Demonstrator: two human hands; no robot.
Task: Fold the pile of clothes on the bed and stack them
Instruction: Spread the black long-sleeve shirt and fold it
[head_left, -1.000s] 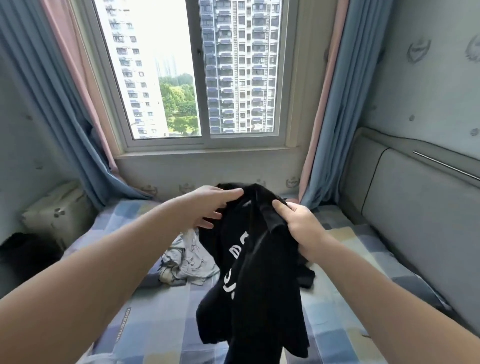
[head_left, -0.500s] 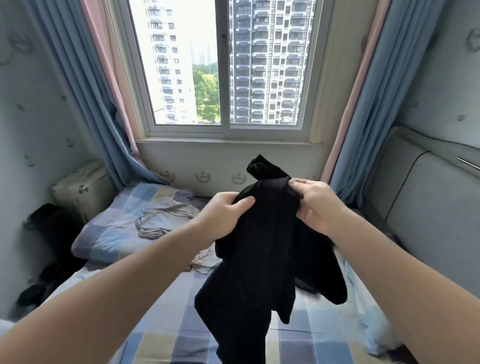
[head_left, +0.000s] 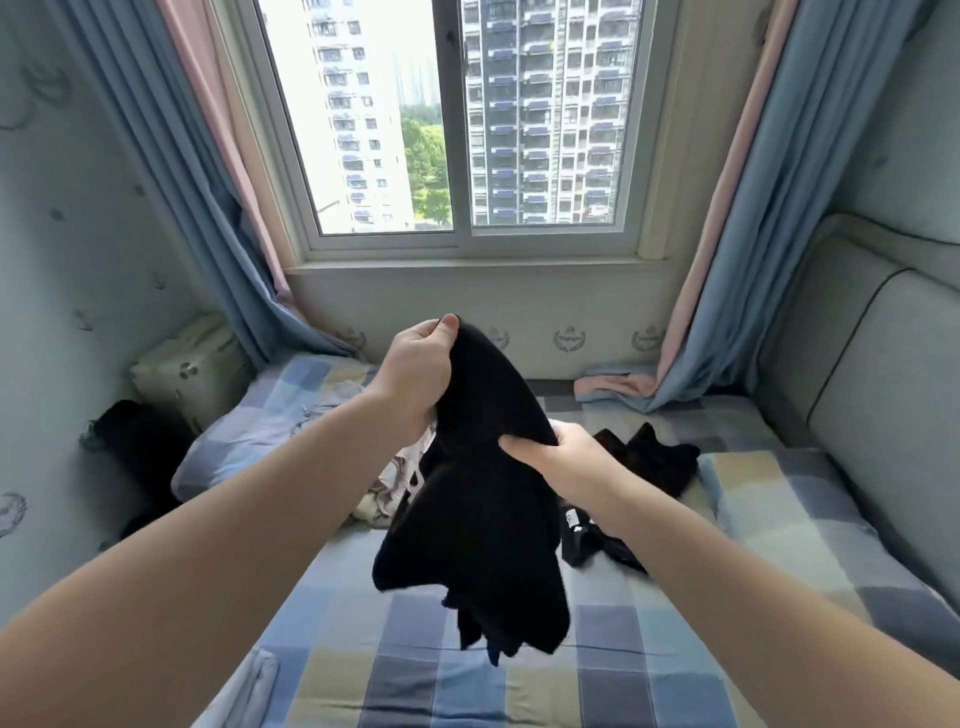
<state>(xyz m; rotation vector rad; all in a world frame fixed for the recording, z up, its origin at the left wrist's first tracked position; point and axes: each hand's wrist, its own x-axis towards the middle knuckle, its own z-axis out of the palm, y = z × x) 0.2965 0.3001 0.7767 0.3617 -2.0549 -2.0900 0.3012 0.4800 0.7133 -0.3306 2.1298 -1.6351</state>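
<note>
We hold a black garment (head_left: 483, 519) up in the air over the checked bed (head_left: 649, 654), in front of us and roughly at the middle of the view. Our left hand (head_left: 415, 374) is the higher one: its fingers and thumb are curled round the top edge of the cloth, bunching it into a peak. Our right hand (head_left: 563, 460) sits lower and to the right, with its thumb pressed over a fold of the same cloth and the other fingers tucked behind it, so both hands grip the one piece. From these two holds the garment hangs down in loose, uneven folds, and its bottom hem dangles clear of the sheet. We cannot tell what kind of garment it is. Behind it, on the bed, lie some pale crumpled clothes (head_left: 384, 491) just left of the hanging cloth, and more black clothes (head_left: 652, 460) spread out to the right, behind our right wrist. A checked pillow (head_left: 270, 415) rests at the left side of the bed. A grey padded headboard (head_left: 883, 395) runs along the right, and a window (head_left: 457, 130) with blue and pink curtains (head_left: 748, 234) faces us.
</note>
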